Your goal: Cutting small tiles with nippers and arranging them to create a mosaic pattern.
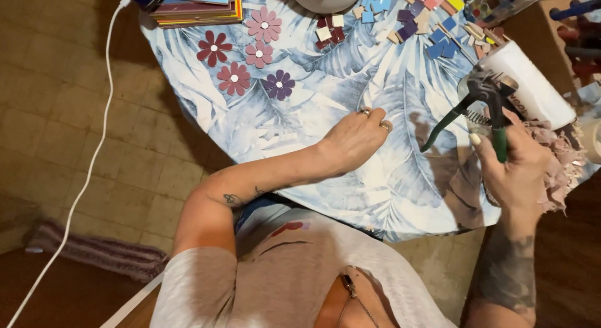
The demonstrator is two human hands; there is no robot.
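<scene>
At the right of the frame the right hand [513,171] is closed around one green handle of a pair of nippers [485,109], thumb up along the grip, with the other handle sprung outward to the left and the dark jaws pointing up toward a white cylinder [532,83]. The tool looks stiff and fairly heavy for its size, metal with rubbery sleeves that should not slip; the sleeved handles are the place to hold it, well below the spring and the cutting head. Whether anything sits between the jaws cannot be told.

Left of it, mid-frame, the left hand [357,137] lies palm down on the leaf-print tablecloth [300,115], fingers loosely curled and rings showing, gripping nothing.

Farther up the cloth, small tile pieces [432,27] in blue, purple, pink and cream are scattered at the upper right (brittle, sharp-edged things, light enough to skid). Five flower shapes [247,52] in red, pink and purple lie upper centre, and a stack of coloured sheets [197,5] sits at the top left edge. A frayed pink cloth [560,165] hangs just beside the right hand, close enough to snag the handles. A white cable [94,146] trails across the floor at the left.
</scene>
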